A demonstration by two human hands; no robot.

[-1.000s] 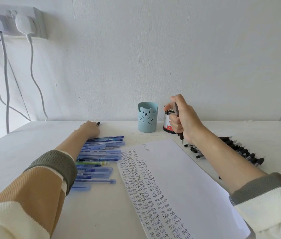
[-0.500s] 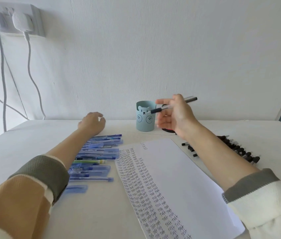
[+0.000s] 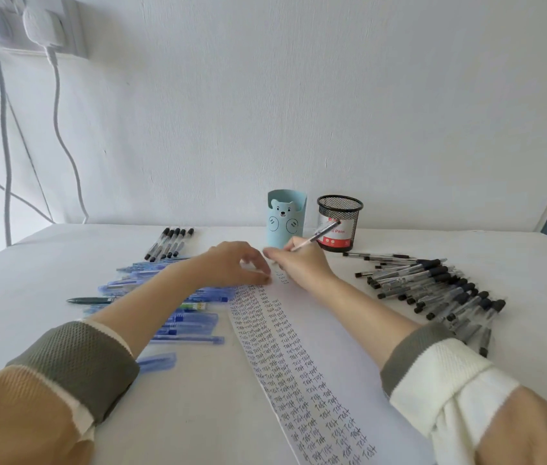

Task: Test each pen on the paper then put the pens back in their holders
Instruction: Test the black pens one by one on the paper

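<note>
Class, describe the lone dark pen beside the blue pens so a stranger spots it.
On the white table, find the blue pens spread left of the paper. At their left edge lies one dark green pen, opaque, unlike its translucent blue neighbours.

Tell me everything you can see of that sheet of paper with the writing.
The paper is a white sheet lying flat on the table, slightly askew. Columns of handwritten "Test" fill its left part; the right part is blank. The left hand appears to rest its fingertips on the sheet's far left corner; the right hand, holding a pen, is at its far end.
</note>
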